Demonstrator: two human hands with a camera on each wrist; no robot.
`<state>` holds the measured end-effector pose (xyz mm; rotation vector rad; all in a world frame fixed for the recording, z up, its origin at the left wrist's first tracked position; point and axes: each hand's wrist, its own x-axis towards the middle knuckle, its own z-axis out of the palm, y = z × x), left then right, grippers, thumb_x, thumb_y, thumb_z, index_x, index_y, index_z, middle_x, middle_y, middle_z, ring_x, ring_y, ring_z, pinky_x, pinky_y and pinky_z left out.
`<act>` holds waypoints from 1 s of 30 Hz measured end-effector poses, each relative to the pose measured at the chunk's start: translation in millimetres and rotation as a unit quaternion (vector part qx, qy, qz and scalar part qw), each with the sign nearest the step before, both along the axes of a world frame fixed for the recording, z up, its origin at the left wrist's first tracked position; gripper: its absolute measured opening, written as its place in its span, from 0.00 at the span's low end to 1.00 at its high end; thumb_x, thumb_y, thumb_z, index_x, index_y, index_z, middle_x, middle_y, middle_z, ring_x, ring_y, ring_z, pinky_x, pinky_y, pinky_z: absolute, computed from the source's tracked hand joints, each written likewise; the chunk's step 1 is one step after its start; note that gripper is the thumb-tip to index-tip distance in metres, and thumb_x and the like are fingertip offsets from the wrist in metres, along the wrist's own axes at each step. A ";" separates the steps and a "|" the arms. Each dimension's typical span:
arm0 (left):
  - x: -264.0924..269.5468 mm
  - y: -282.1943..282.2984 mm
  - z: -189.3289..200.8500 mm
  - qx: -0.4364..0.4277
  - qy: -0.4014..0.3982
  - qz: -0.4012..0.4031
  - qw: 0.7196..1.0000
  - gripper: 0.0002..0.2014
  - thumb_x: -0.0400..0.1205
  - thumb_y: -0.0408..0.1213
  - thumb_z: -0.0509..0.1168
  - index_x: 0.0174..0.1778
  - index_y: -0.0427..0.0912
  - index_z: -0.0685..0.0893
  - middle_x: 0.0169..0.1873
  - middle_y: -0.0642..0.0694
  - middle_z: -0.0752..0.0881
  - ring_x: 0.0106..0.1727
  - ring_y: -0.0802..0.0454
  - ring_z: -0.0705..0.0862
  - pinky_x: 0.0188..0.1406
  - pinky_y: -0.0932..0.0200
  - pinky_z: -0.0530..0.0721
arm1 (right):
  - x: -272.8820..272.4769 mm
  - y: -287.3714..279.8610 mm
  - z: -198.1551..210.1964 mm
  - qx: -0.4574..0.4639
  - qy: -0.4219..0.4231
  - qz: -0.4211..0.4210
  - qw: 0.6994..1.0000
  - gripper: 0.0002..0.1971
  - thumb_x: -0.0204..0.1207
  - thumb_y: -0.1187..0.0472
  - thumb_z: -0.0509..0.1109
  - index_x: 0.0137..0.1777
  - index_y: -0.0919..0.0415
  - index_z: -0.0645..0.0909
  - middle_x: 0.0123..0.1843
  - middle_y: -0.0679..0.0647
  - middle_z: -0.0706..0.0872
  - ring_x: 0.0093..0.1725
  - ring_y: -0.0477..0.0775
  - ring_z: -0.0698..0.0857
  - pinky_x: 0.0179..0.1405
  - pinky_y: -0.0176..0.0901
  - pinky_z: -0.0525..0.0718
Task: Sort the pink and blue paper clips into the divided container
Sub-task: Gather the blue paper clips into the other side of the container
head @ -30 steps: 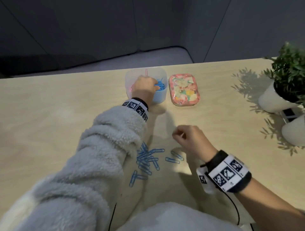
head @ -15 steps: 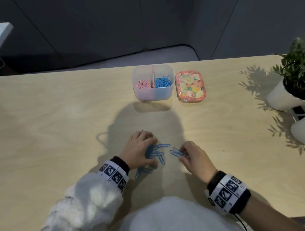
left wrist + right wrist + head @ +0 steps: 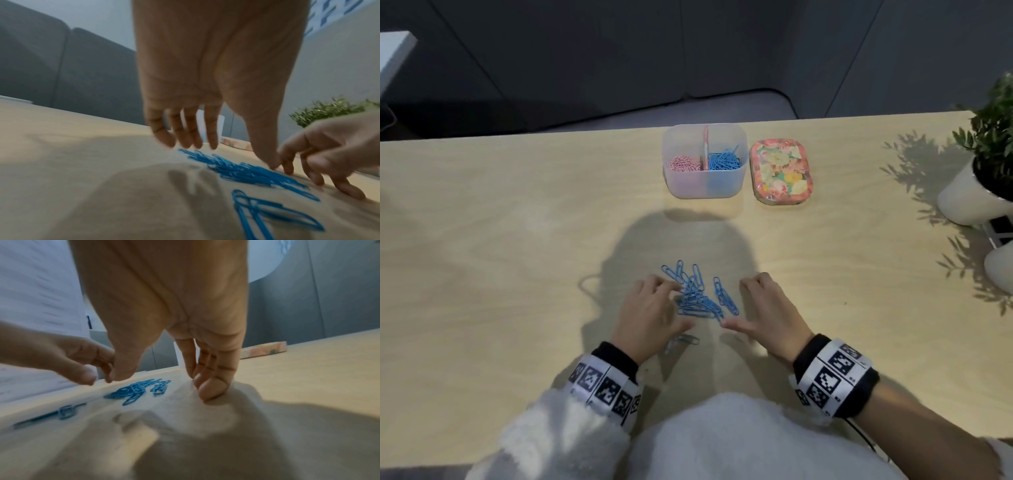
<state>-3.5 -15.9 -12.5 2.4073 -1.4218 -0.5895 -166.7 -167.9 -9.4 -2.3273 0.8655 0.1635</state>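
A clear divided container (image 3: pixel 703 186) stands at the table's far side, with pink clips (image 3: pixel 683 163) in its left half and blue clips (image 3: pixel 724 160) in its right half. A loose pile of blue paper clips (image 3: pixel 697 298) lies on the table between my hands. My left hand (image 3: pixel 650 311) hovers at the pile's left edge with relaxed fingers (image 3: pixel 185 138) and holds nothing. My right hand (image 3: pixel 765 308) sits right of the pile, fingertips (image 3: pixel 209 392) down on the wood and thumb stretched toward the clips. A couple more blue clips (image 3: pixel 683 341) lie by my left thumb.
A floral lid (image 3: pixel 780 173) lies right of the container. Two white pots stand at the table's right edge, one with a green plant (image 3: pixel 993 137). The table's near edge is under my fleece sleeves.
My left hand came back from the container to the pile. Since half a second ago both hands have drawn slightly apart, and more of the blue clips show between them.
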 end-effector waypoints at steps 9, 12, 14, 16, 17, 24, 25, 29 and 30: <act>-13.9 10.8 3.6 0.034 0.105 0.062 0.992 0.30 0.61 0.36 0.79 0.59 0.42 0.77 0.51 0.45 0.75 0.51 0.45 0.79 0.51 0.57 0.73 | 30.9 24.1 -3.2 -0.038 0.002 0.065 0.997 0.24 0.73 0.52 0.71 0.67 0.59 0.73 0.60 0.56 0.72 0.61 0.56 0.71 0.57 0.47 0.78; -9.8 2.3 2.0 0.010 0.108 0.041 0.993 0.23 0.66 0.30 0.74 0.58 0.39 0.79 0.50 0.42 0.81 0.50 0.43 0.81 0.43 0.63 0.70 | 30.6 23.5 -4.2 -0.026 -0.006 0.074 0.997 0.17 0.77 0.60 0.66 0.66 0.59 0.76 0.60 0.57 0.75 0.62 0.57 0.72 0.58 0.48 0.76; -8.3 -3.7 2.4 0.001 0.097 0.018 0.995 0.21 0.69 0.28 0.71 0.58 0.39 0.79 0.50 0.41 0.83 0.50 0.43 0.82 0.44 0.62 0.71 | 28.5 22.1 -4.3 -0.027 -0.003 0.077 0.997 0.15 0.77 0.61 0.65 0.64 0.60 0.77 0.59 0.57 0.76 0.62 0.57 0.73 0.58 0.47 0.75; -9.4 -10.5 4.6 -0.003 0.084 -0.007 0.996 0.20 0.72 0.29 0.69 0.61 0.39 0.78 0.52 0.41 0.83 0.52 0.43 0.82 0.48 0.59 0.75 | 26.6 21.6 -3.8 -0.030 0.001 0.068 0.997 0.13 0.77 0.63 0.66 0.61 0.60 0.78 0.58 0.56 0.77 0.60 0.57 0.74 0.57 0.47 0.75; -10.4 -14.0 5.6 -0.003 0.077 -0.024 0.997 0.20 0.73 0.29 0.68 0.62 0.39 0.78 0.53 0.41 0.82 0.52 0.43 0.82 0.50 0.56 0.76 | 25.9 21.6 -3.2 -0.028 0.001 0.060 0.998 0.11 0.76 0.64 0.66 0.59 0.60 0.77 0.58 0.56 0.77 0.59 0.57 0.75 0.57 0.47 0.76; -14.7 -30.4 3.7 -0.001 0.033 -0.068 0.997 0.11 0.78 0.30 0.64 0.55 0.38 0.83 0.50 0.37 0.81 0.51 0.39 0.81 0.48 0.50 0.75 | 26.0 22.7 -7.4 -0.012 0.000 0.050 0.999 0.09 0.73 0.73 0.61 0.50 0.63 0.76 0.52 0.60 0.78 0.53 0.61 0.76 0.49 0.49 0.75; -14.0 -31.1 2.6 -0.007 0.031 -0.068 0.997 0.10 0.77 0.29 0.65 0.53 0.37 0.84 0.50 0.37 0.80 0.51 0.39 0.80 0.48 0.50 0.75 | 26.3 21.1 -8.4 -0.006 -0.002 0.048 0.999 0.08 0.73 0.73 0.61 0.48 0.63 0.76 0.50 0.60 0.79 0.52 0.62 0.77 0.48 0.50 0.75; -9.1 -28.3 -1.8 -0.004 0.005 -0.072 0.997 0.07 0.74 0.30 0.67 0.48 0.37 0.84 0.51 0.38 0.80 0.52 0.39 0.78 0.51 0.49 0.76 | 26.4 15.2 -11.6 0.008 0.003 0.069 0.998 0.06 0.74 0.73 0.61 0.47 0.64 0.76 0.49 0.61 0.78 0.48 0.62 0.77 0.43 0.47 0.70; -8.8 -27.4 -1.5 0.000 -0.004 -0.078 0.997 0.07 0.74 0.31 0.67 0.48 0.37 0.84 0.51 0.38 0.81 0.52 0.38 0.78 0.52 0.49 0.77 | 26.1 13.2 -11.5 0.014 0.006 0.073 0.997 0.05 0.74 0.72 0.61 0.47 0.64 0.76 0.49 0.61 0.79 0.48 0.62 0.77 0.42 0.46 0.69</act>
